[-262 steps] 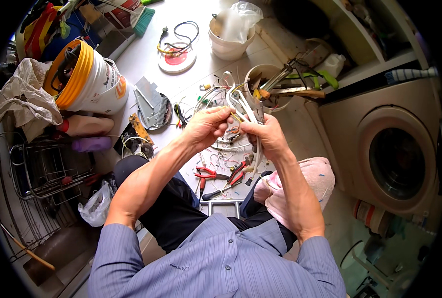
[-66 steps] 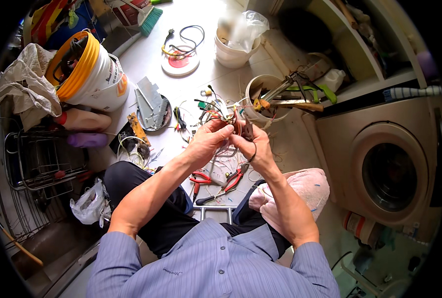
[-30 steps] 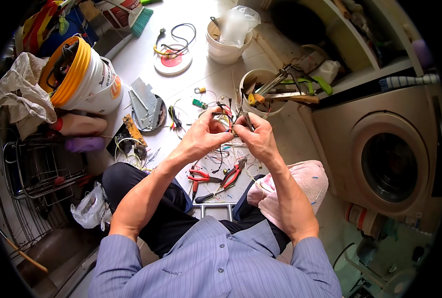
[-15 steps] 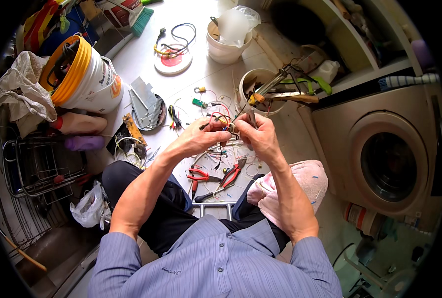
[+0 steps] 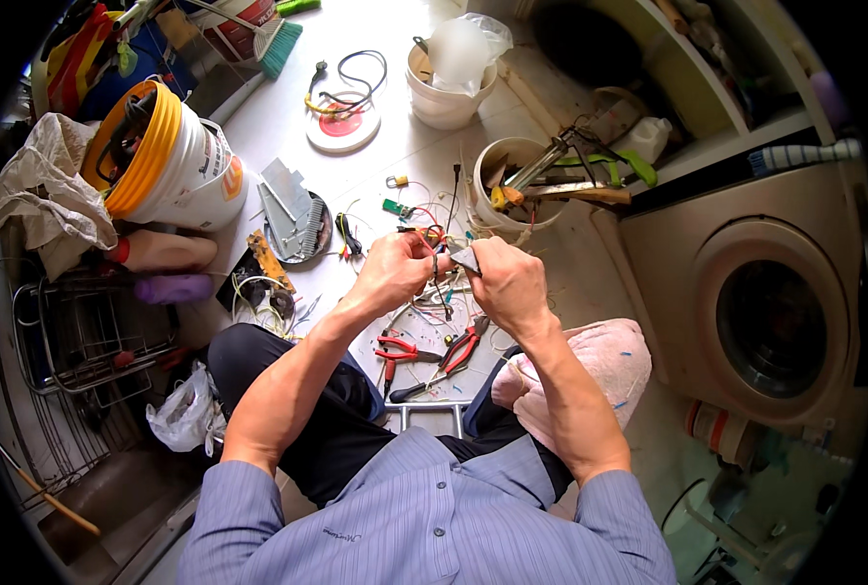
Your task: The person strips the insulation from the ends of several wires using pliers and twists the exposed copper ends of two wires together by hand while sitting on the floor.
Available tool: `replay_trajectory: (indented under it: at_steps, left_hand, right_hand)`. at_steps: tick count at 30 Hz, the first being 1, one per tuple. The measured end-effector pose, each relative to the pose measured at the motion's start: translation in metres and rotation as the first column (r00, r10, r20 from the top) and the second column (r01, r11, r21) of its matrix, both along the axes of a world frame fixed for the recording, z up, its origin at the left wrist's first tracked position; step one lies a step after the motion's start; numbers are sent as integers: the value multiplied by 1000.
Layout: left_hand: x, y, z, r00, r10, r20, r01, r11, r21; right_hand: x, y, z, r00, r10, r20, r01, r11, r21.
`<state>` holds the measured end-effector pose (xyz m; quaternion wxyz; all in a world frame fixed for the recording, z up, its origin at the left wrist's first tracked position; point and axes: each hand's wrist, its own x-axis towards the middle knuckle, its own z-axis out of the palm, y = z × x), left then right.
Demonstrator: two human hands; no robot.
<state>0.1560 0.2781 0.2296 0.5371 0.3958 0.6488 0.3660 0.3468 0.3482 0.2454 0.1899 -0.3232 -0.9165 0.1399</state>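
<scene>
Over a scatter of cut wires on the floor, my left hand (image 5: 391,277) pinches a bundle of thin wires (image 5: 438,265), dark and red ones among them. My right hand (image 5: 508,283) is closed around a flat grey metal blade (image 5: 465,258), whose pointed end is close to the left fingertips. Most of the blade's body is hidden in the fist. Below the hands lie red-handled pliers (image 5: 410,353) and a second, larger red and black pair (image 5: 467,345). A small green circuit board (image 5: 395,208) rests beyond my left hand, beside a yellow padlock-shaped piece (image 5: 397,181).
At the far right stands a white bucket (image 5: 492,156) of tools, with another white bucket (image 5: 443,97) behind it. A yellow-rimmed bucket (image 5: 214,185) is on the left. A washing machine (image 5: 668,292) flanks the right side. A pink towel (image 5: 599,370) covers my right knee.
My right hand has turned over, so the blade's wide grey face shows and points toward the left hand. The left hand keeps its pinch on the wires. The view has shifted slightly.
</scene>
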Motion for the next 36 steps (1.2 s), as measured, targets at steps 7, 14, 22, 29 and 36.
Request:
replay_trajectory:
  at_steps: [7,14,22,29,36]
  left_hand:
    - [2,-2,9,992,-26,-124,22,999,-31]
    - [11,-6,7,948,-18,-319,67,987,145]
    - [26,-9,-2,916,42,-399,50,974,219]
    - [27,-8,-19,844,36,-536,188,915,357]
    - [15,-6,-11,888,-138,-439,249,946,206]
  right_hand:
    - [0,1,-3,998,-24,53,21,998,58]
    - [0,-4,-11,990,-85,116,79,995,60]
    - [0,-8,-23,953,-194,233,199,980,-1]
    - [5,3,-41,971,-150,184,152,988,6]
    - [10,15,-65,982,-130,136,141,987,-73]
